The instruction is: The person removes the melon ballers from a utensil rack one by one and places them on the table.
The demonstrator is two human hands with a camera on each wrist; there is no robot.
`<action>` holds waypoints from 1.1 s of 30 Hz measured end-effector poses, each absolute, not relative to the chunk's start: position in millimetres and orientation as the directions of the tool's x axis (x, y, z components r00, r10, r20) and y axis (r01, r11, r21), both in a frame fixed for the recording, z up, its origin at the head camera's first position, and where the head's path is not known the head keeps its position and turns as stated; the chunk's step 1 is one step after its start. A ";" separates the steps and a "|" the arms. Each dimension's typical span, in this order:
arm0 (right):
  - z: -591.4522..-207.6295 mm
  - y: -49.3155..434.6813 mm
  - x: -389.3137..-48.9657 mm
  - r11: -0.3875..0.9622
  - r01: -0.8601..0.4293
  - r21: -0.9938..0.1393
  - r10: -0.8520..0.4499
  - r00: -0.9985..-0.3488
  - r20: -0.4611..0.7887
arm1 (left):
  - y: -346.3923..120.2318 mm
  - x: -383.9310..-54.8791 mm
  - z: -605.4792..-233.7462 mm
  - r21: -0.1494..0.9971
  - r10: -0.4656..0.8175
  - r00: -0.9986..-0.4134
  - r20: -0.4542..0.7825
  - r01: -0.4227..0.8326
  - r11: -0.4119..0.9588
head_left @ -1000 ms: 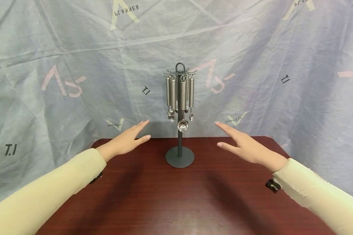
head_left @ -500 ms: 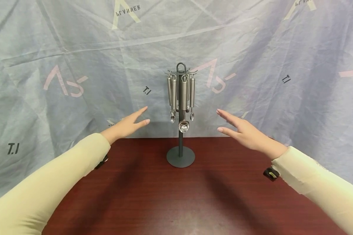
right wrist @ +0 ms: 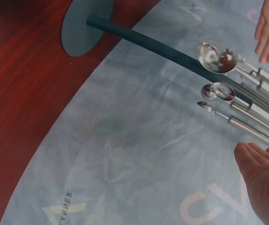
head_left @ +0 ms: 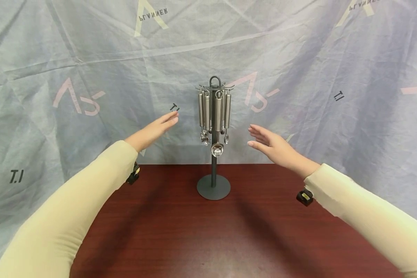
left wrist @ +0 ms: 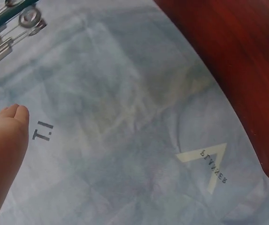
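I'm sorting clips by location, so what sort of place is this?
Probably a staged recording spot rather than a working kitchen: a wrinkled printed cloth hangs behind a reddish-brown table, where a dark stand holds hanging metal utensils.

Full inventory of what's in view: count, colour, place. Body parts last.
Stand: 1, dark grey, upright on the table
Utensils: at least five (overlap hides exact count), silver, hanging around the stand's top
Table: 1, reddish-brown, under the stand
Backdrop: 1, grey-blue, behind the table
Printed marks: several, pink, yellow and black, on the backdrop
Wrist devices: 2, black, one at each cuff
Sleeves: 2, cream, one per arm
Left hand: 1, bare, left of the stand
Right hand: 1, bare, right of the stand
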State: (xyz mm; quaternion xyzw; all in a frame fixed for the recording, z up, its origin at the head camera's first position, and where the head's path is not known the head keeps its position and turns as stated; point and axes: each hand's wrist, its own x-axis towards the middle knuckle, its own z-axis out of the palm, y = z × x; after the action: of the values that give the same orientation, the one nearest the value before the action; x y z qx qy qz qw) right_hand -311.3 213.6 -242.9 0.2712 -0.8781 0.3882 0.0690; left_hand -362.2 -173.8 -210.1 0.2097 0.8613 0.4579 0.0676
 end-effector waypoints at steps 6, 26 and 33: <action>-237.3 210.0 -320.4 0.463 -0.537 -0.706 -0.468 -0.824 0.320 | -169.0 -365.1 -196.8 0.906 0.439 -0.892 0.105 0.268 0.327; -222.4 186.5 -357.8 0.343 -0.461 -0.818 -0.336 -0.874 0.351 | -142.8 -394.4 -152.8 0.949 0.481 -0.865 0.142 0.257 0.182; -220.8 177.8 -372.0 0.322 -0.471 -0.821 -0.300 -0.874 0.383 | -125.0 -397.3 -140.4 0.944 0.472 -0.864 0.175 0.284 0.170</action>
State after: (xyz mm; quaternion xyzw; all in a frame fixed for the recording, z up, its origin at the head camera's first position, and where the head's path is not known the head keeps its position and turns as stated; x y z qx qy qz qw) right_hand -372.0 177.8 -220.8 0.2382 -0.8091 0.5312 0.0804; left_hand -397.3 -125.0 -140.4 0.2486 0.7608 0.5943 0.0792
